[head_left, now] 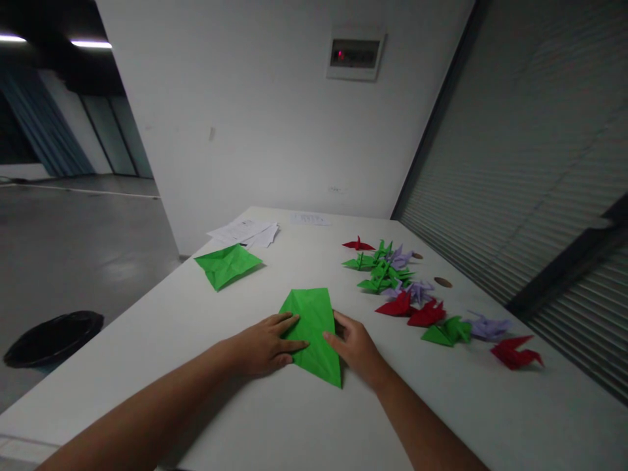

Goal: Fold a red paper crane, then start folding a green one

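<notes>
A sheet of green origami paper (314, 330), partly folded and creased, lies on the white table in front of me. My left hand (272, 343) rests flat on its left side with the fingers spread. At the right edge, my right hand (358, 347) pinches the paper, thumb on top and the other fingers at or beneath the edge, partly hidden. Farther left lies a second creased green sheet (228, 263), touched by neither hand.
Folded paper cranes in green (383, 278), red (516, 353) and purple (489, 327) stand along the table's right side. White papers (245, 231) lie at the back left. A black-lined bin (53, 337) stands on the floor at left. A wall and window blinds border the table (196, 340).
</notes>
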Motion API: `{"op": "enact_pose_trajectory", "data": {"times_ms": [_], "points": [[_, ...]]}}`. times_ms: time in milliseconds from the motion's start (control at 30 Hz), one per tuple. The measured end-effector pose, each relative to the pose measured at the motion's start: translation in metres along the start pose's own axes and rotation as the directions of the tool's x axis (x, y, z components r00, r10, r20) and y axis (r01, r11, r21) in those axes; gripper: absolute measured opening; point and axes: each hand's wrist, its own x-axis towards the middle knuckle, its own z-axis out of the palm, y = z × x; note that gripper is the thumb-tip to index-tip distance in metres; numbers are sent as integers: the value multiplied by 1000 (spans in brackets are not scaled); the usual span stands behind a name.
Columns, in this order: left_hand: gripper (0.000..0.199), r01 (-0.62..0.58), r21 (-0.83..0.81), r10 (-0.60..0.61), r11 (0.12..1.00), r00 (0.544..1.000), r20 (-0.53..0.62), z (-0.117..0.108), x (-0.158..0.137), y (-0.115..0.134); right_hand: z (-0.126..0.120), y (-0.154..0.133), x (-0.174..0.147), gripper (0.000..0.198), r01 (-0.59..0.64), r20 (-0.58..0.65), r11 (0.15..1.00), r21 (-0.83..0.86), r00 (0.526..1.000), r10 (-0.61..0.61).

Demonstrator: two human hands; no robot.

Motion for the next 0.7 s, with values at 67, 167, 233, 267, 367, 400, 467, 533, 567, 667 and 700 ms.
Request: {"op": "enact_pose_trajectory", "data": {"times_ms": [67,167,233,267,367,400,467,533,567,667,700], "points": [[51,3,8,-3,1000,1000,7,0,0,1,5,0,-2,51,53,-53,980,-193,997,-64],[52,2,14,-2,1000,1000,13,1,1,2,12,-4,-5,56,111,-35,903,-415,990,-138],[53,-1,16,1,1000,1000,16,1,2,2,13,-9,-6,56,153,23,860,-487,986,-162],[53,-4,18,3,1000,1000,22,0,2,2,14,-10,-6,56,172,51,845,-506,984,-170],[54,-10,27,9,1000,999,39,-1,1,2,15,-11,-7,54,223,122,823,-522,975,-187],[55,-14,29,13,999,999,41,-2,1,2,15,-10,-8,53,241,145,820,-519,970,-193],[56,-16,25,15,1000,999,40,-3,2,2,17,-8,-8,52,281,189,811,-513,959,-213],[58,-15,-1,15,1000,999,29,-3,3,2,19,-8,-9,53,334,238,791,-513,941,-243],[60,-13,-24,14,1000,1000,14,-3,3,2,19,-8,-10,54,363,265,773,-520,929,-257],[63,-11,-102,8,995,999,-36,-1,2,1,22,-8,-10,58,454,364,685,-569,887,-285],[63,-11,-120,5,993,999,-46,-1,2,0,22,-7,-10,59,481,396,648,-591,872,-286]]}}
